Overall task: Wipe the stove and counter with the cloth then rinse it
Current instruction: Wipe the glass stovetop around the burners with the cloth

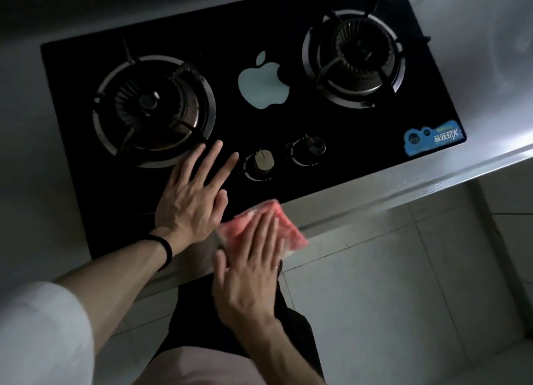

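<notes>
1. Glass of the black stove (346, 153) fills the view. On its left part the left hand (190, 200) lies flat with its fingers spread, the fingertips just beside the left burner (153, 107). If it is bearing weight, a slip on damp glass could knock it into the grate.
2. Just right of it, the right hand (248, 272) presses the pink cloth (290, 228) flat, fingers straight and close together, at the stove's front edge where it meets the steel counter (375, 194). The cloth seems to reach past that edge, so a hard outward stroke could drag it off to the floor.
3. Further right stand the left knob (262, 162) and the right knob (313, 146). A wide sweep could catch and turn one, which might open the gas.
4. At the far right corner, the blue sticker (434, 139) may peel if rubbed wet.
</notes>
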`<action>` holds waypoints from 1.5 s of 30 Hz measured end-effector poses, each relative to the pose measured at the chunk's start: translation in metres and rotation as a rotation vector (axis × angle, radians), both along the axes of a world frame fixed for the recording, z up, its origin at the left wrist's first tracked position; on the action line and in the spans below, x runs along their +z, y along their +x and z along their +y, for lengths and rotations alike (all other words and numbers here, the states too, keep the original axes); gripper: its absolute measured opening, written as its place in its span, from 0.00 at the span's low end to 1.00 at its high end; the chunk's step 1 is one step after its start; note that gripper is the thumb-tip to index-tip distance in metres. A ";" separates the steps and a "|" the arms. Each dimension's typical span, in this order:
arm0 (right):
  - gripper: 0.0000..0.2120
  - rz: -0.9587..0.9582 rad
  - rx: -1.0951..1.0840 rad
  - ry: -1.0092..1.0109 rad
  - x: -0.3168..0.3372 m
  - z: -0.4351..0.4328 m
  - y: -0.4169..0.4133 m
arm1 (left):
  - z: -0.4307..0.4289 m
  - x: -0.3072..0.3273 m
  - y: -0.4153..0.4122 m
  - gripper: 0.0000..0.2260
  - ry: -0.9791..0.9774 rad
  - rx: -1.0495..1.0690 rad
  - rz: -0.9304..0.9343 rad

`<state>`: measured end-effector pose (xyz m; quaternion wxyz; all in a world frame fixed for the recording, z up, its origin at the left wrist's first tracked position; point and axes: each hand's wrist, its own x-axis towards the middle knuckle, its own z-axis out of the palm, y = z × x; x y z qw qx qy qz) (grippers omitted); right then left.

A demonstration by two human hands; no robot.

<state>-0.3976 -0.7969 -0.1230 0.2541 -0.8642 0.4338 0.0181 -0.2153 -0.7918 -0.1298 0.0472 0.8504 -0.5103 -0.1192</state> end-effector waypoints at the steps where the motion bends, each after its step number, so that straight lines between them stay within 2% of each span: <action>1: 0.41 0.012 0.024 -0.008 -0.002 0.008 -0.001 | 0.000 -0.001 0.000 0.31 -0.002 -0.001 -0.005; 6: 0.37 0.044 0.138 -0.026 -0.008 -0.039 -0.031 | 0.001 -0.002 -0.001 0.32 -0.004 -0.001 -0.027; 10: 0.37 0.110 -0.090 -0.026 -0.007 -0.139 -0.058 | -0.001 -0.001 -0.001 0.32 0.003 0.003 -0.045; 13: 0.37 0.138 -0.178 -0.006 -0.004 -0.201 -0.076 | -0.001 0.001 -0.001 0.32 0.007 0.006 -0.047; 18: 0.37 0.038 -0.333 0.053 0.005 -0.202 -0.053 | -0.001 0.001 0.000 0.32 0.008 0.009 -0.043; 20: 0.35 0.030 -0.232 0.044 0.011 -0.178 -0.035 | -0.001 0.002 -0.001 0.33 0.004 0.009 -0.045; 25: 0.29 -0.062 0.232 -0.010 0.018 -0.104 -0.010 | -0.002 0.003 -0.001 0.33 -0.010 0.017 -0.038; 29: 0.29 -0.093 0.383 -0.040 0.020 -0.132 -0.005 | -0.002 0.005 -0.002 0.32 -0.019 0.013 -0.022; 31: 0.32 -0.049 0.446 -0.059 0.020 -0.151 -0.005 | -0.003 0.006 -0.001 0.31 -0.016 0.013 -0.020; 33: 0.37 0.026 0.474 -0.077 0.020 -0.159 -0.007 | -0.003 0.007 -0.001 0.31 0.001 0.013 -0.012; 36: 0.39 0.043 0.415 -0.110 0.020 -0.161 -0.004 | -0.002 0.008 -0.001 0.31 0.014 0.019 -0.004; 40: 0.35 0.045 0.380 -0.112 0.019 -0.166 0.023 | -0.002 0.006 0.000 0.31 0.019 0.016 -0.014; 45: 0.31 -0.056 0.444 -0.096 0.013 -0.179 0.029 | -0.001 0.004 0.000 0.32 0.014 0.013 -0.006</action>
